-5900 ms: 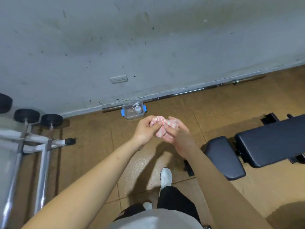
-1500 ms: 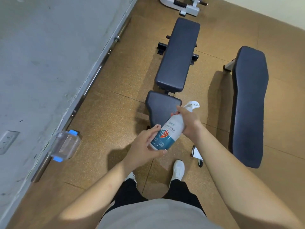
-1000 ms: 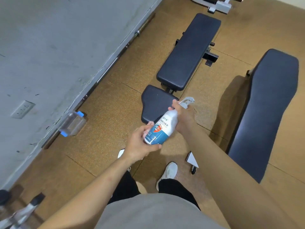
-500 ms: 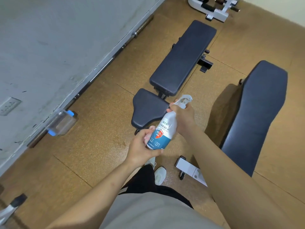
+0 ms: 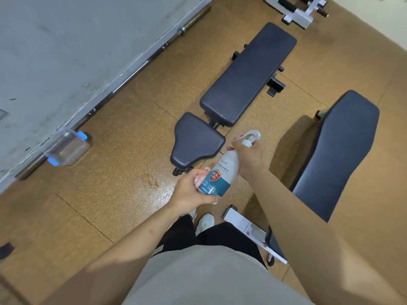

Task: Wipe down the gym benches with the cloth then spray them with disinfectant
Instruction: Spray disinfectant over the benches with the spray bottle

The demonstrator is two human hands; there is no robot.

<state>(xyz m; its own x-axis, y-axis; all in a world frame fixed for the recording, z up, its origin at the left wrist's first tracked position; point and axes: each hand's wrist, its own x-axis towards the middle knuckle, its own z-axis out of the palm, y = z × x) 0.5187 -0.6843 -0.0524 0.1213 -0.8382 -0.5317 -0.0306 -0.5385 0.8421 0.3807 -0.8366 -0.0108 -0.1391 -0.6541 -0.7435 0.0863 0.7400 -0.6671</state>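
I hold a white disinfectant spray bottle (image 5: 222, 172) with a teal and red label, tilted, in front of me. My right hand (image 5: 250, 156) grips its neck just under the white trigger head. My left hand (image 5: 191, 192) grips the bottle's base, and a bit of pink-and-white cloth (image 5: 200, 178) shows between its fingers. Two dark padded gym benches lie ahead: one bench (image 5: 248, 73) with a separate seat pad (image 5: 196, 139) just beyond the bottle, and a second bench (image 5: 334, 159) to the right of my right arm.
A clear plastic box with blue clips (image 5: 67, 148) sits on the floor against the grey wall (image 5: 66, 51), beside a barbell bar (image 5: 132, 73) along the wall's foot. A white machine frame (image 5: 297, 9) stands at the top. My white shoes (image 5: 203, 222) stand on the brown cork floor.
Six seconds ago both hands held only the cloth facing the wall. Now I face the benches holding the spray bottle. In the last second, the view shifted slightly; the grip is unchanged.
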